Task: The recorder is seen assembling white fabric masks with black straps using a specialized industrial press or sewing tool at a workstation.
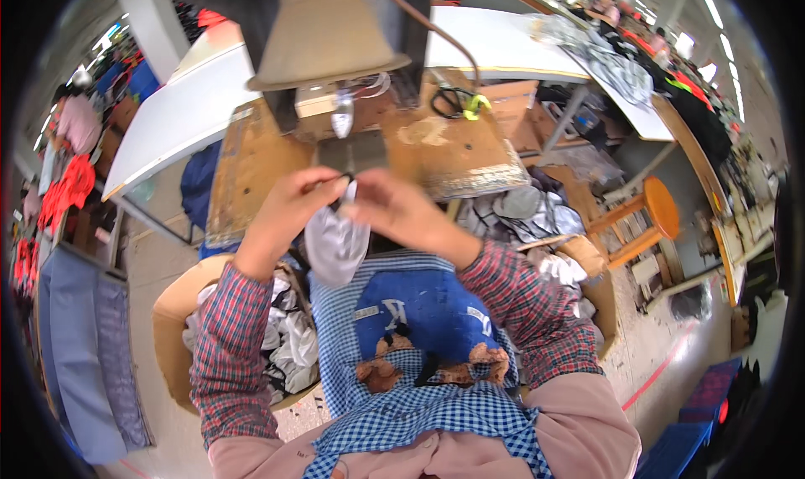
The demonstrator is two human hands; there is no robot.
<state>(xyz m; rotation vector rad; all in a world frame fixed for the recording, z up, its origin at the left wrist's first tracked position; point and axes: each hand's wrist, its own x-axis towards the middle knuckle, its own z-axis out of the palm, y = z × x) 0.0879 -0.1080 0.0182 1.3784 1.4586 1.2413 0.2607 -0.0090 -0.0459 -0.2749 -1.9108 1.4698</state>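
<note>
Left hand (289,210) pinched shut on the top edge of a small pale grey fabric piece (335,242), hanging between both grips above the lap. Right hand (394,209) pinching the same edge, just beside. Below left, brown cardboard box (172,328) holding white cloth pieces. Behind, worn wooden counter (457,156); fingertips partly hidden.

Single head-worn fisheye view, aimed steeply down and forward from above the chest. Very near to the left hand (285,215) and right hand (402,210), raised at frame centre; forearms entering from the lower edge. Wooden bench (453,156) just beyond, floor and cardboard box (172,311) below. Straight edges bent toward the dark circular rim.
</note>
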